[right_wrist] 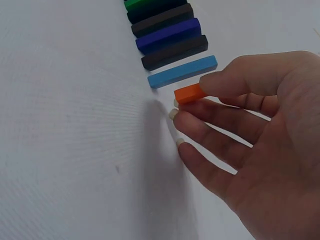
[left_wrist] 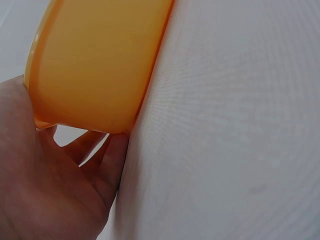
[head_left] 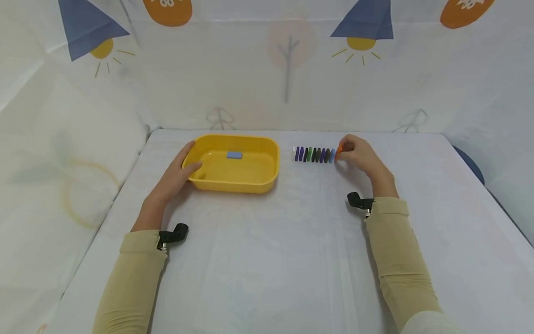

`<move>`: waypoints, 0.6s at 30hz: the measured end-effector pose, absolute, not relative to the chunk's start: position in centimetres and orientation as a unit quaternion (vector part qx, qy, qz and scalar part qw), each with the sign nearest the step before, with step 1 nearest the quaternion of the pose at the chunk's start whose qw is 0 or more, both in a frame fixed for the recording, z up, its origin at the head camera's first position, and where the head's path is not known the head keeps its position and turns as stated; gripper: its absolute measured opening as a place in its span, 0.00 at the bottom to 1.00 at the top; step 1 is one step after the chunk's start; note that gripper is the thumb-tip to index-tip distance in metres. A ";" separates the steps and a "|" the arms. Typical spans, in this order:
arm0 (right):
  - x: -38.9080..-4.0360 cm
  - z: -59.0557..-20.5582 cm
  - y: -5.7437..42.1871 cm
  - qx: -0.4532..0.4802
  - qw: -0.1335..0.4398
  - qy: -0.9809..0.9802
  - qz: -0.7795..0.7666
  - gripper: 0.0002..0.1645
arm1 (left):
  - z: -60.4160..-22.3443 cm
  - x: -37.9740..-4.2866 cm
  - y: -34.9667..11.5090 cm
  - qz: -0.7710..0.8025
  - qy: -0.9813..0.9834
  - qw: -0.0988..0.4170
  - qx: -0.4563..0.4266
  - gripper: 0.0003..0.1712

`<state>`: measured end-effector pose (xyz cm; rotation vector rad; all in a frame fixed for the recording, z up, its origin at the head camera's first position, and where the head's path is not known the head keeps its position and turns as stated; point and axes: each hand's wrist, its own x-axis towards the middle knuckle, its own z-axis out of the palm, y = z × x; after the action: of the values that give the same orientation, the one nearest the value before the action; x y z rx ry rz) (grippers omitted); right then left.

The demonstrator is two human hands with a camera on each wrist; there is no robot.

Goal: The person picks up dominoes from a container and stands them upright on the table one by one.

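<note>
My left hand (head_left: 172,180) grips the left end of a shallow yellow tray (head_left: 229,186), thumb over the rim and fingers against the outer wall. In the left wrist view, the fingers (left_wrist: 111,162) reach down by the tray's lower edge. A light blue block (head_left: 234,155) lies flat in the tray. Between thumb and fingers, my right hand (head_left: 360,155) pinches a small orange block (right_wrist: 189,93). It is at the right end of a row of thin coloured blocks (head_left: 317,155), beside another light blue block (right_wrist: 182,71); whether it touches the table cannot be told.
The row holds several white, purple, green, dark and blue blocks, right of the tray. A white cloth covers the table (head_left: 258,260). Behind stands a printed white curtain (head_left: 242,74). Each wrist carries a small black camera (head_left: 173,234).
</note>
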<state>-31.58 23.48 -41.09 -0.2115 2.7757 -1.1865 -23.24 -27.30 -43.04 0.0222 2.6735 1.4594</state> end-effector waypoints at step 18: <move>-31.9 -41.7 23.4 -0.079 0.077 0.923 -0.368 0.16 | -43.0 -23.3 -27.3 0.479 0.877 0.047 0.005 0.41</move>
<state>-31.88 23.35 -41.68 -0.2380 2.7660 -1.1020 -23.26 -27.28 -43.04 0.0139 2.6745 1.4599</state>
